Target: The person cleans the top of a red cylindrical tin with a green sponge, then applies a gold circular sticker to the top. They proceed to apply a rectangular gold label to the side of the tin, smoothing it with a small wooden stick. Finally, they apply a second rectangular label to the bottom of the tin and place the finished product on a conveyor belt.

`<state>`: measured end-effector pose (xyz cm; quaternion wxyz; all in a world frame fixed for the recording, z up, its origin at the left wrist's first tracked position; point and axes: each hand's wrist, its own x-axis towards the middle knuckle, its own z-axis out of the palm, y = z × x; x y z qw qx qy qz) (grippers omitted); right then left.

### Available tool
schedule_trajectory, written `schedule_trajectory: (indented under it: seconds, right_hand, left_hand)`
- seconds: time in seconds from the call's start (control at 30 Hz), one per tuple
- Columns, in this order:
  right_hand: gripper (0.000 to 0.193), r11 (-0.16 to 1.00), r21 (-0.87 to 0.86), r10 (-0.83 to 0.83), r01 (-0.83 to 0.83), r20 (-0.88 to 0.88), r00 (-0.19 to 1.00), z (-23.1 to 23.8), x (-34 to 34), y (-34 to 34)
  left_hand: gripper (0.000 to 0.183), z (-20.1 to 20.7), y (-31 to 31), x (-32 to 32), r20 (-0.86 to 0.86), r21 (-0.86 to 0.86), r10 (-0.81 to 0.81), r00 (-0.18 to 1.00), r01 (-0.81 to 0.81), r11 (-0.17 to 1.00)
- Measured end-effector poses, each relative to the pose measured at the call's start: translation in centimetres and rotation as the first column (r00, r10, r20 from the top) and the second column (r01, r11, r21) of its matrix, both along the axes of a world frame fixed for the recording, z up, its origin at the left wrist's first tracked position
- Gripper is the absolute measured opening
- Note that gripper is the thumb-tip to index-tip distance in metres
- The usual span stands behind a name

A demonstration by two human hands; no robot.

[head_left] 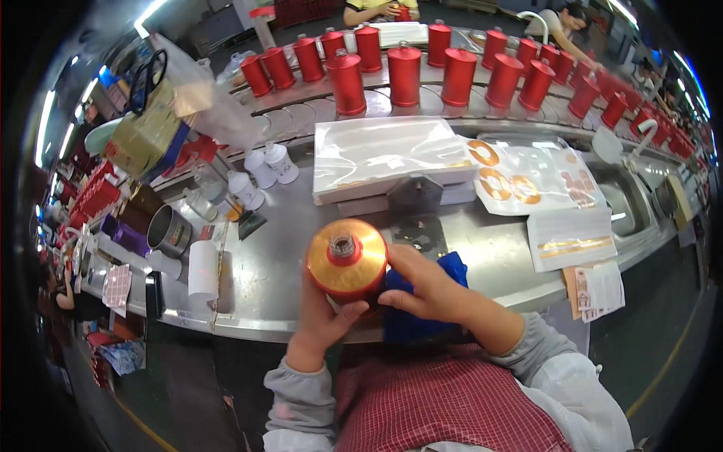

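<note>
Between my two hands a red bottle [346, 265] stands upright at the near edge of the steel bench. A shiny gold ring covers its shoulder, round a short red neck with a clear or silvery mouth. My left hand [322, 320] wraps its left side, thumb toward the front. From the right, my right hand [423, 285] closes on the other side, its thumb also near the front. A blue cloth [454, 265] lies beneath and behind my right hand. The bottle's lower body is mostly hidden by my hands.
Past the bench, red bottles [404, 75] line a conveyor. A plastic-covered white stack [384, 154] lies ahead, with a dark block [415, 196] before it. Gold ring stickers [506, 184] are at right, near a sink [625, 203]. White bottles [245, 190] and a metal cup [169, 230] stand left.
</note>
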<state>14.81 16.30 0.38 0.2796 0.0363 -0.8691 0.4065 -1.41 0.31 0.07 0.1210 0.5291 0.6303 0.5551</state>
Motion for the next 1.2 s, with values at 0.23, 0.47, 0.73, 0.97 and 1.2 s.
schedule_trajectory:
  seconds: [0.23, 0.47, 0.73, 0.97, 1.2]
  right_hand:
    - [0.078, 0.943, -0.297, -0.057, 0.148, 0.293, 0.954, 5.5, 7.3, 1.6]
    - [0.072, 0.839, -0.482, -0.096, 0.252, 0.324, 0.941, 0.7, 7.4, 5.0]
    - [0.055, 0.920, -0.279, -0.181, 0.274, 0.317, 0.931, -0.1, 7.2, 7.2]
    - [0.041, 0.886, 0.338, -0.337, 0.318, -0.003, 0.941, 8.5, 5.3, 11.9]
    - [0.041, 0.817, 0.574, -0.231, 0.053, 0.243, 0.942, 9.1, -5.2, 12.9]
  left_hand:
    - [0.071, 5.2, 5.8, 4.0, 0.720, -0.045, -0.269, 0.640, 0.429, 0.902]
    - [0.058, 1.4, 10.7, 5.0, 0.776, -0.069, -0.225, 0.589, 0.434, 0.898]
    - [0.064, -1.0, 11.8, 4.2, 0.472, -0.080, -0.094, 0.876, 0.149, 0.986]
    - [0.073, 0.6, 10.4, -5.1, 0.966, -0.128, 0.109, 0.235, 0.071, 0.989]
    - [0.052, -0.8, 10.8, -6.6, 0.945, -0.190, 0.170, 0.279, 0.046, 0.981]
